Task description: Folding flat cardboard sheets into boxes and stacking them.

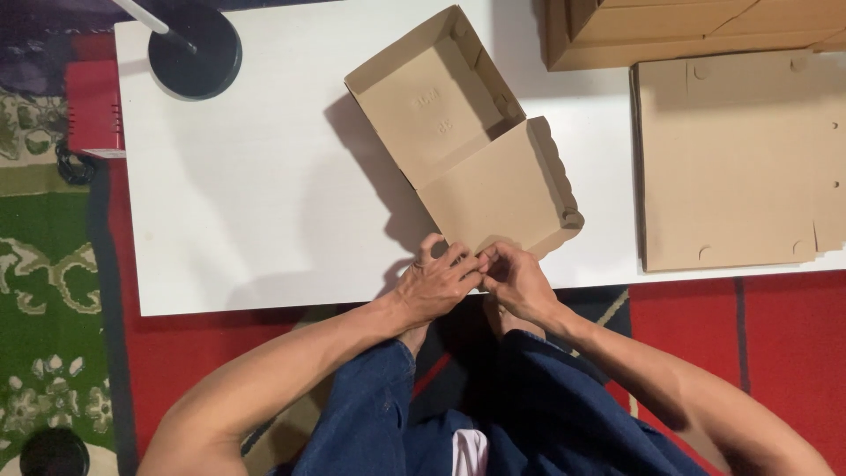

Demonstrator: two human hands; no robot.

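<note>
A brown cardboard box (458, 132) lies open on the white table (256, 194), its tray part toward the back and its lid part toward me. My left hand (436, 282) and my right hand (515, 278) meet at the near corner of the lid. Both hands pinch the lid's front flap between the fingertips. There is a ring on a finger of my left hand. The flap's edge is partly hidden under my fingers.
A stack of flat cardboard blanks (736, 159) lies at the right of the table, with a larger carton (687, 31) behind it. A black round lamp base (194, 48) stands at the back left. A red box (92, 110) sits on the patterned carpet.
</note>
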